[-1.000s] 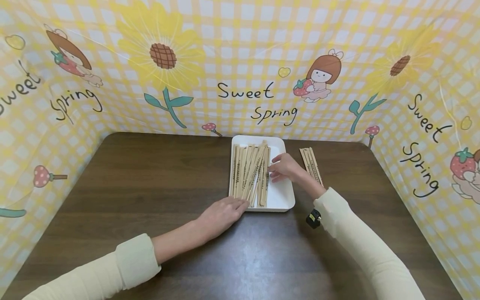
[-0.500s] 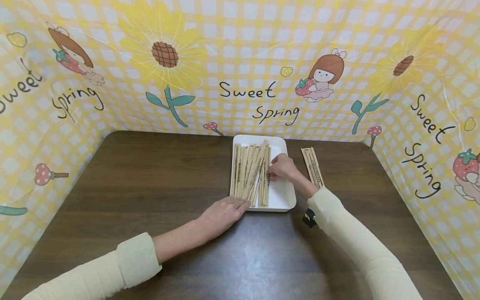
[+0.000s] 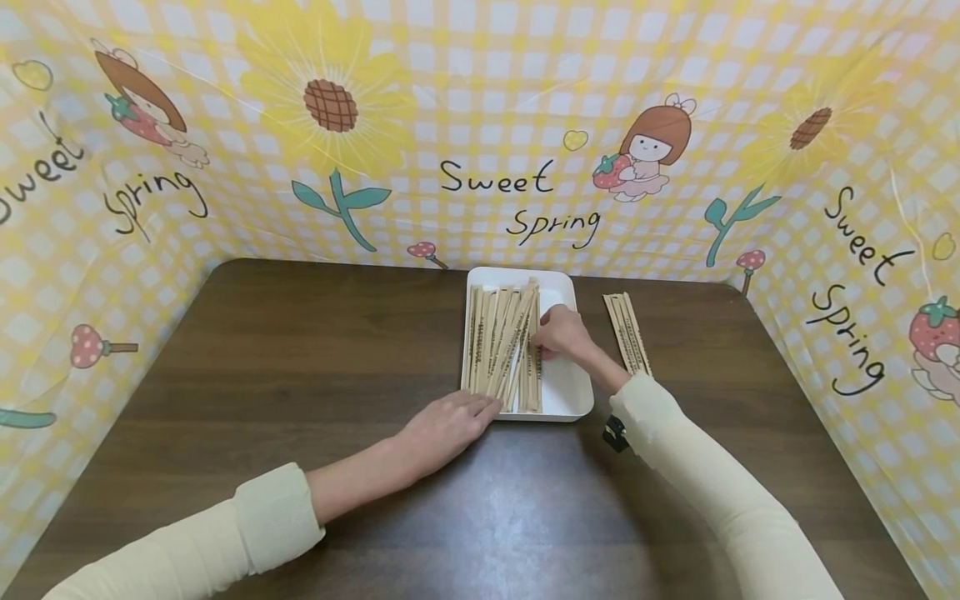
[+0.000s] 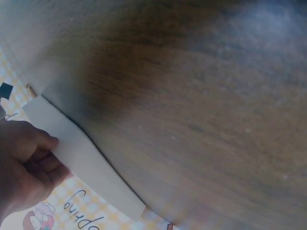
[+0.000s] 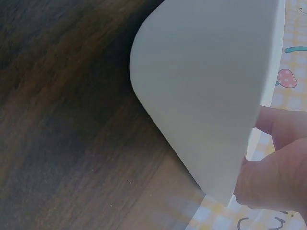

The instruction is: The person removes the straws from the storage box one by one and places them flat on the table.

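So, the sticks (image 3: 491, 342) sit in a white tray (image 3: 566, 396), just right of centre. Left hand (image 3: 444, 429) pinches its near wall; right hand (image 3: 566, 332) touches the sticks, can't tell if it's pinching any.

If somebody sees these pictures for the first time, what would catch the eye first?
Probably the yellow checked cloth with printed sunflowers, rising behind and beside the dark table. Next comes the white tray of beige sticks near the table's far edge, the left hand at its near corner, the right hand beside the sticks.
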